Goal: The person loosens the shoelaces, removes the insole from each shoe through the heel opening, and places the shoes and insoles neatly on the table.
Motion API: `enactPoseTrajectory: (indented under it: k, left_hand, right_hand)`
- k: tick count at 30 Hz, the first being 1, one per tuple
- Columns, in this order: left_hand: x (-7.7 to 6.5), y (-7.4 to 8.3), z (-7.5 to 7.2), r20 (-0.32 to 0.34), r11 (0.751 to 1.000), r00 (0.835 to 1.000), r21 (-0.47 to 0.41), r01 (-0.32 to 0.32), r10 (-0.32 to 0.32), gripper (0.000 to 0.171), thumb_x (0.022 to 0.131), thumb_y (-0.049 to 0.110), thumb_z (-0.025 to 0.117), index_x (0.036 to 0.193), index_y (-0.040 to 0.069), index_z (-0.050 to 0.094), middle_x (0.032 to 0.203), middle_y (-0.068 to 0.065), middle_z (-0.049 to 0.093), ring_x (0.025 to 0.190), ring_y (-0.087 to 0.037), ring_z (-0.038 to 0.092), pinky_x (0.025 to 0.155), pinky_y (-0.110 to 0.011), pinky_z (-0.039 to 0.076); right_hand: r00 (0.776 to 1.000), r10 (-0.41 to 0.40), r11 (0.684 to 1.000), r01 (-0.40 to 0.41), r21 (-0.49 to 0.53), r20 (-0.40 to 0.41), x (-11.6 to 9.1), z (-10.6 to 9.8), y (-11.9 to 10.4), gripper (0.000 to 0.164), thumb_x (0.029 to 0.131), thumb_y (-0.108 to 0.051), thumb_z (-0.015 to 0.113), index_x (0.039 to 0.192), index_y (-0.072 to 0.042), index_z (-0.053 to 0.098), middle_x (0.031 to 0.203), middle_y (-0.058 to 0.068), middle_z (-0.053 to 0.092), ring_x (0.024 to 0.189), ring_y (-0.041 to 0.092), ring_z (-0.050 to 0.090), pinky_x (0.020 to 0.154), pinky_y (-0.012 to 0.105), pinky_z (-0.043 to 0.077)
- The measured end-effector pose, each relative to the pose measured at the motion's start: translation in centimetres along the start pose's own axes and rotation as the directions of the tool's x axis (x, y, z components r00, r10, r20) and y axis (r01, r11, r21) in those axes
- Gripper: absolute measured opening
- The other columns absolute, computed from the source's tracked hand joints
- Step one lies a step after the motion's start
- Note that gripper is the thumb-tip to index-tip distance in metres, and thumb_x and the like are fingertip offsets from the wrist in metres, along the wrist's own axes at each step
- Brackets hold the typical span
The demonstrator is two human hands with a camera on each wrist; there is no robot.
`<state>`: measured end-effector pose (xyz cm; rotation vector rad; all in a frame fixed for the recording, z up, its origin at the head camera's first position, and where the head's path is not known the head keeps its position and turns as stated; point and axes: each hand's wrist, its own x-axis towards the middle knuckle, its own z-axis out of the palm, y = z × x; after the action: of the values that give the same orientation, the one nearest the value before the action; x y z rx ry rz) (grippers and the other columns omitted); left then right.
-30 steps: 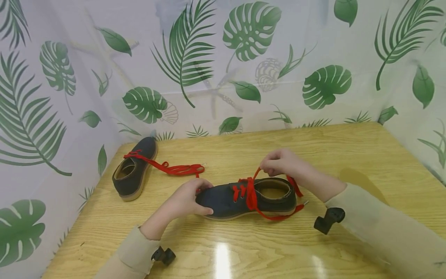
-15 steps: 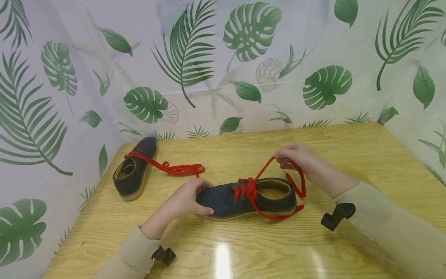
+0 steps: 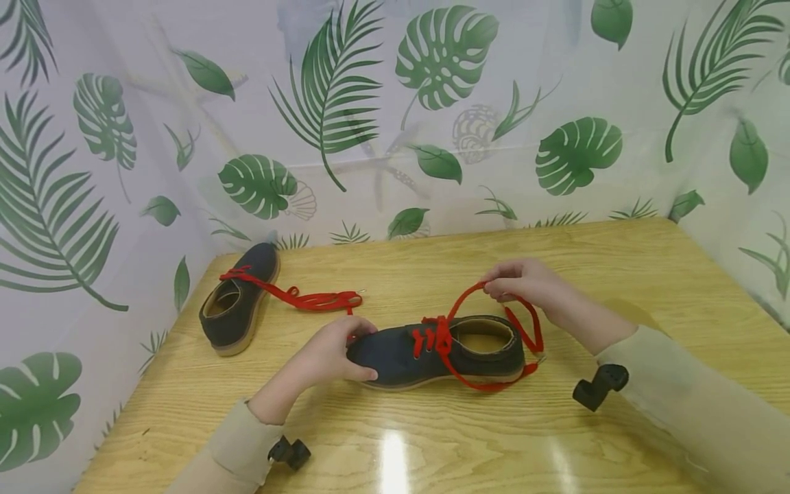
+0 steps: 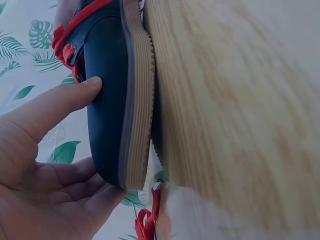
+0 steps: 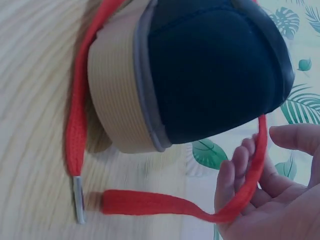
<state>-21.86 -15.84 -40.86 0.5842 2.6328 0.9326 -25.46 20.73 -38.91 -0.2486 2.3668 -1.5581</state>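
A dark navy shoe [image 3: 389, 357] lies sole-down on the table, its toe pointing left. My left hand [image 3: 330, 353] grips the toe, with the thumb on the near side and the fingers around the far side; the left wrist view shows the thumb pressed on the upper [image 4: 110, 110]. My right hand [image 3: 533, 291], raised above the shoe's heel end, pinches one end of its red shoelace [image 3: 443, 336], which arcs up from the knot area. Beyond those fingers the lace hangs in a bend behind the heel [image 5: 215, 75]. The other lace end, with a metal tip [image 5: 79, 200], lies beside the sole.
A second navy shoe [image 3: 231, 312] stands at the table's back left, its long red lace [image 3: 321, 300] trailing right toward my left hand. The wooden table [image 3: 494, 439] meets leaf-printed cloth walls [image 3: 370, 82] at the back and sides.
My right hand has moved right and away from the laces, drawing the lace out; in the last half second the lace has slackened into a curve. The left hand and shoe stay put.
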Motion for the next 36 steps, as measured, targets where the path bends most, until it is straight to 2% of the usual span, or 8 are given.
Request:
enactPoseTrajectory:
  k: [2, 4, 8, 14, 19, 26, 32, 36]
  left_hand:
    - [0.0, 0.0, 0.0, -0.002, 1.000, 1.000, -0.009, 0.006, -0.006, 0.062, 0.080, 0.011, 0.094, 0.135, 0.004, 0.065, 0.133, -0.013, 0.068, 0.127, -0.033, 0.063, 0.110, -0.052, 0.054]
    - [0.0, 0.0, 0.0, -0.002, 1.000, 1.000, -0.014, 0.010, -0.010, 0.062, 0.080, 0.011, 0.093, 0.135, 0.004, 0.065, 0.133, -0.013, 0.068, 0.127, -0.033, 0.063, 0.110, -0.052, 0.054]
    - [-0.1, 0.2, -0.1, 0.001, 1.000, 1.000, -0.010, 0.003, -0.003, 0.062, 0.080, 0.012, 0.094, 0.134, 0.004, 0.065, 0.132, -0.014, 0.068, 0.126, -0.034, 0.063, 0.109, -0.052, 0.055]
    - [-0.1, 0.2, 0.0, -0.002, 1.000, 1.000, -0.003, 0.002, -0.002, 0.062, 0.080, 0.012, 0.094, 0.134, 0.003, 0.065, 0.133, -0.014, 0.068, 0.128, -0.035, 0.062, 0.110, -0.052, 0.054]
    - [-0.1, 0.1, 0.1, -0.006, 1.000, 1.000, -0.007, -0.001, 0.001, 0.062, 0.080, 0.011, 0.094, 0.134, 0.004, 0.066, 0.132, -0.013, 0.068, 0.128, -0.034, 0.063, 0.110, -0.052, 0.054]
    - [0.1, -0.1, 0.1, -0.006, 1.000, 1.000, -0.005, -0.003, 0.003, 0.062, 0.080, 0.011, 0.094, 0.134, 0.003, 0.066, 0.132, -0.013, 0.069, 0.127, -0.034, 0.063, 0.109, -0.052, 0.054]
    - [0.1, -0.2, 0.1, 0.000, 1.000, 1.000, -0.004, -0.004, 0.004, 0.062, 0.080, 0.012, 0.093, 0.135, 0.004, 0.065, 0.133, -0.013, 0.068, 0.127, -0.034, 0.063, 0.109, -0.052, 0.055]
    - [0.0, -0.3, 0.1, -0.001, 1.000, 1.000, -0.002, -0.013, 0.013, 0.062, 0.081, 0.012, 0.093, 0.135, 0.004, 0.065, 0.133, -0.013, 0.068, 0.128, -0.034, 0.063, 0.110, -0.052, 0.054]
  right_hand:
    - [1.000, -0.014, 0.999, 0.014, -0.049, 0.001, -0.1, 0.2, -0.2, 0.040, 0.105, -0.019, 0.064, 0.136, 0.007, 0.064, 0.123, 0.016, 0.075, 0.114, 0.026, 0.069, 0.105, 0.040, 0.057]
    - [0.999, -0.033, 0.996, 0.033, -0.089, 0.001, -0.2, 0.5, -0.5, 0.043, 0.105, -0.019, 0.064, 0.140, 0.006, 0.063, 0.140, 0.025, 0.067, 0.127, 0.036, 0.064, 0.112, 0.050, 0.052]
    - [0.998, -0.061, 0.986, 0.060, -0.157, -0.006, -0.2, 1.0, -1.2, 0.044, 0.105, -0.018, 0.065, 0.142, 0.005, 0.062, 0.146, 0.027, 0.063, 0.138, 0.043, 0.056, 0.117, 0.060, 0.046]
    - [0.993, -0.117, 0.961, 0.109, -0.253, -0.017, -0.1, 1.6, -2.2, 0.044, 0.104, -0.021, 0.066, 0.142, 0.001, 0.063, 0.142, 0.026, 0.066, 0.132, 0.041, 0.062, 0.113, 0.059, 0.050]
    - [0.989, -0.150, 0.966, 0.150, -0.210, 0.014, -0.3, 2.5, -2.9, 0.036, 0.103, -0.014, 0.068, 0.135, 0.001, 0.068, 0.136, 0.024, 0.070, 0.123, 0.035, 0.069, 0.110, 0.054, 0.054]
    - [0.973, -0.202, 0.966, 0.217, -0.140, 0.115, -0.4, 3.8, -2.7, 0.024, 0.099, -0.004, 0.071, 0.122, 0.003, 0.073, 0.126, 0.024, 0.074, 0.115, 0.031, 0.073, 0.102, 0.040, 0.061]
    - [0.950, -0.269, 0.945, 0.292, -0.144, 0.161, -0.4, 4.5, -2.7, 0.022, 0.095, 0.001, 0.072, 0.117, 0.006, 0.073, 0.120, 0.023, 0.075, 0.117, 0.038, 0.071, 0.109, 0.054, 0.056]
    - [0.945, -0.280, 0.935, 0.308, -0.177, 0.167, -0.3, 4.6, -2.7, 0.020, 0.095, 0.000, 0.074, 0.114, 0.003, 0.075, 0.115, 0.018, 0.077, 0.112, 0.034, 0.072, 0.108, 0.058, 0.055]
